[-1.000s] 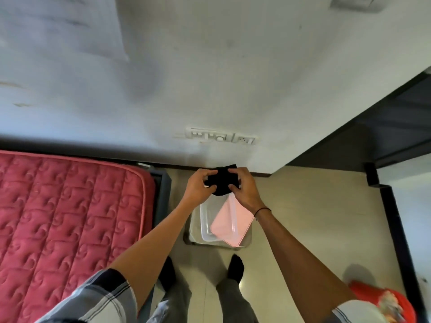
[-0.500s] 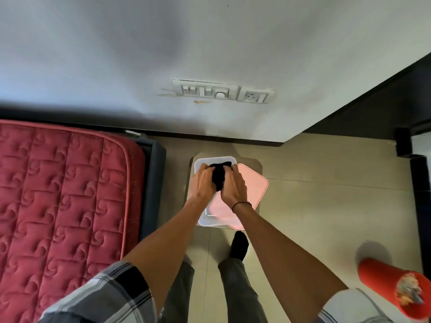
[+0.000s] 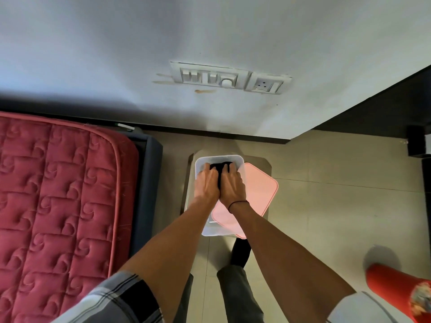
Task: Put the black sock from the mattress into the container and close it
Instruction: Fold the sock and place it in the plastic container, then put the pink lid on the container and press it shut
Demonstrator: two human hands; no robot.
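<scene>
A clear plastic container (image 3: 200,163) stands on a small stool on the floor, below me. My left hand (image 3: 206,185) and my right hand (image 3: 232,184) are side by side inside it, both pressing down on the black sock (image 3: 218,167). Only the sock's far part shows between and beyond my fingers. The pink lid (image 3: 258,194) lies askew over the container's right side, partly under my right wrist.
The red quilted mattress (image 3: 58,194) on a dark frame fills the left. A wall with a switch plate (image 3: 229,78) rises just behind the container. A red object (image 3: 394,290) lies on the tiled floor at the lower right. My feet stand just below the stool.
My hands have gone down from above the container into it, carrying the sock. The view has tilted further down and closer to the container.
</scene>
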